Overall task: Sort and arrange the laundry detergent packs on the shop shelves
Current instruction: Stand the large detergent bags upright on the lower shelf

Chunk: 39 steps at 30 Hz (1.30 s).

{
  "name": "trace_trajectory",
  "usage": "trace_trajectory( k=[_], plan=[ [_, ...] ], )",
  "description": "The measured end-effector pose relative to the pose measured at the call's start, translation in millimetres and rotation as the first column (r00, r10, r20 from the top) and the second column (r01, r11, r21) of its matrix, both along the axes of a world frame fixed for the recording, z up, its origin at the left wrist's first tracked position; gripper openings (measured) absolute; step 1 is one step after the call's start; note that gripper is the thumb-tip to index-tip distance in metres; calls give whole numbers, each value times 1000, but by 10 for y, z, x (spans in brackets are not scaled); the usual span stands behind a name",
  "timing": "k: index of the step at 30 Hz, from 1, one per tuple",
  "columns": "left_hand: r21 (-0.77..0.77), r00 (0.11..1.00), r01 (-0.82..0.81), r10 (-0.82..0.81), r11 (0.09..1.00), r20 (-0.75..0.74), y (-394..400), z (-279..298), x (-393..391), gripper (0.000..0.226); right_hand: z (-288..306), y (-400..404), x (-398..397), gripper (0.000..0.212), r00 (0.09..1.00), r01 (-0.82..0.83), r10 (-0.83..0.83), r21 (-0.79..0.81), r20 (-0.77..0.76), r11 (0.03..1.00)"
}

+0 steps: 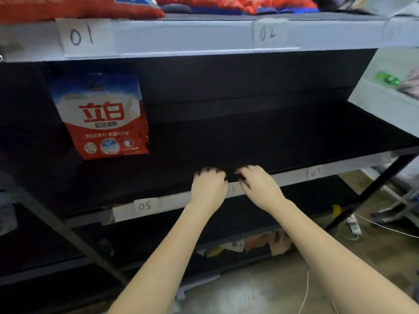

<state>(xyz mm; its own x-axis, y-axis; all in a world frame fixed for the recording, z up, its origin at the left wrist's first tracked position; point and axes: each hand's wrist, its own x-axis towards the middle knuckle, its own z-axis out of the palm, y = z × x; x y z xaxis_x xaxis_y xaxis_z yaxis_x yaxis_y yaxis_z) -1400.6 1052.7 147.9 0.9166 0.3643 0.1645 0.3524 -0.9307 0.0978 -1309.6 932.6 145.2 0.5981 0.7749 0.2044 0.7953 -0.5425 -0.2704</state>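
One detergent pack, red, white and blue, stands upright at the left end of the middle shelf, leaning back toward the dark rear wall. It is the only pack on this shelf. More red packs lie on the top shelf, above the paper labels 01 and 02.

Our left hand and right hand rest side by side on the front edge of the middle shelf, near label 05 and partly covering the next label. The fingers curl over the lip of the shelf and hold no pack. Both hands are empty, only pressing on the edge, and they almost touch each other.

We judge that we are between two placements: one pack is set and the rest of the row is not yet filled. The next move calls for lifting the hands away from the edge and reaching up to the top shelf for another pack, then putting it just beside the standing one.

There is much free room on the middle shelf to the right of the pack. The top shelf hangs low over it, so a pack must go in under that front edge. The floor below has loose cables, which we should not step on.
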Motion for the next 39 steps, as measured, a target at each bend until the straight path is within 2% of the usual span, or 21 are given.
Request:
trace_trajectory(
  k=[2,8,13,16,24,27,29,31,34,39],
  plan=[
    [84,997,61,-65,995,51,-184,217,70,33,160,-305,64,32,999,31,-33,42,43,999],
    [205,945,214,-256,955,205,-546,1077,248,33,970,-923,270,31,983,57,-90,198,161,979],
    [280,851,303,-391,911,352,-667,1961,357,29,1856,-1087,490,28,947,13,-136,385,292,923],
    [352,774,300,-442,887,453,-600,2417,478,31,2287,-1020,662,25,927,-27,-152,466,342,884],
    [471,794,-12,-278,882,540,88,3400,941,30,3059,-476,1325,26,898,-48,-158,448,411,893],
    [452,815,-201,-107,869,569,461,3697,1136,34,3307,-140,1551,26,877,-56,-153,414,456,909],
    [412,848,-286,28,865,529,698,3821,1259,40,3488,116,1639,26,861,-77,-143,403,488,912],
    [375,879,-304,105,876,465,893,3856,1353,53,3676,380,1693,29,845,-109,-132,409,518,906],
    [323,885,-290,124,901,448,1092,3837,1406,69,3915,775,1769,38,820,-163,-99,395,564,904],
    [269,866,-249,90,931,492,1219,3788,1426,68,3996,1218,1940,50,833,-188,6,273,553,944]
  ],
)
